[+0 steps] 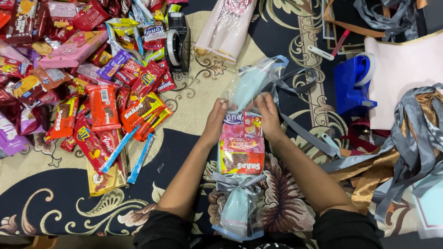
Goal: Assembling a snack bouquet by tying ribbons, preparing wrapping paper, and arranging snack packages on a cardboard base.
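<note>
Seen from above, a person seated on a dark patterned carpet (69, 207) works at a long clear cellophane parcel packed with bright snack packets (241, 150). The parcel lies straight out from the body, its long axis running away from the lap. Its near end is already tied off with a grey ribbon bow (235, 182); its far end, a pale blue and clear twist of wrap (251, 83), is gathered just beyond the fingertips.

Both hands meet at that far neck. The left hand (216, 122) is curled against the left flank of the parcel, fingers closed on the wrap. The right hand (267, 115) pinches the opposite side, fingers bent in around the neck. They stand level with each other, so neither is nearer to the loose end.

A long grey ribbon (300, 129) trails from the neck away to the right, on the right hand's side. A blue tape dispenser (353, 83) sits further off on that side. Well apart on the left lies a heap of red, pink and purple snack packets (92, 78), with a black tape dispenser (177, 41) at its edge.
</note>
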